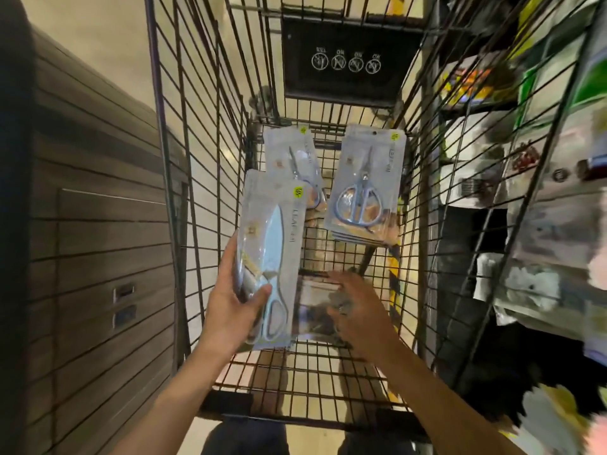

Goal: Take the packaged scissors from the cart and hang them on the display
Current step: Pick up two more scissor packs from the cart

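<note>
I look down into a wire shopping cart. My left hand grips a clear pack of pale blue scissors, held upright above the cart floor. My right hand, fingers spread, rests on a clear pack lying flat on the cart bottom; its contents are blurred. Farther in, a stack of packaged silver scissors lies at the right, and another scissors pack lies at the left behind the one I hold.
A wire display rack hung with assorted packaged goods stands close on the right of the cart. A brown panelled cabinet is on the left. A black sign plate hangs on the cart's far end.
</note>
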Tool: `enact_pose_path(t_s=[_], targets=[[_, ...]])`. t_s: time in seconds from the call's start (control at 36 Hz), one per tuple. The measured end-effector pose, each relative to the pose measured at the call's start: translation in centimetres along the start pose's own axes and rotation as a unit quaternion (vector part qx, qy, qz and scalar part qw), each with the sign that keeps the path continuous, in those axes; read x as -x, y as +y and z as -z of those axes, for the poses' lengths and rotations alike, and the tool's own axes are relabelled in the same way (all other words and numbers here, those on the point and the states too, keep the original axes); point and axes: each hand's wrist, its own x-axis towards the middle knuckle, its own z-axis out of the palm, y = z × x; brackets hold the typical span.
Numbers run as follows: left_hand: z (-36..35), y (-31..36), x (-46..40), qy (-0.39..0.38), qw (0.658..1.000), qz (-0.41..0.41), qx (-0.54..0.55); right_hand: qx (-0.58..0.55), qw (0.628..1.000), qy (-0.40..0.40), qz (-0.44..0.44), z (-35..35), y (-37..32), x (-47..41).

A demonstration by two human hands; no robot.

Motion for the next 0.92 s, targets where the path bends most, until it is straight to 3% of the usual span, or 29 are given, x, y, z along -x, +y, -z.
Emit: enact_pose_path(t_s=[0.22,0.36,0.56,0.69,0.92], targets=[[0.3,-1.8,-0.1,0.006,0.998,-0.011,-0.061,0.227,0.973,-0.030,0.026,-4.2,6.6,-0.7],[0.1,-3.2,0.1,0.004,0.997,-0.018,-0.075,0.286,0.957,-0.009,0.052,-5.0,6.9,-0.9],[0.6,-4.1,0.6,0.013,0.996,0.001,-0.094,0.362,0.928,-0.063,0.056,-4.0,6.0,-2.0],[0.9,-3.1,1.4,0.028,0.995,-0.001,-0.092,0.342,0.933,-0.102,0.043,-1.7,4.1,-1.8],[1.1,2.1,3.7,0.038,0.994,-0.013,-0.107,0.197,0.979,-0.061,0.011,3.3,0.9,1.4]])
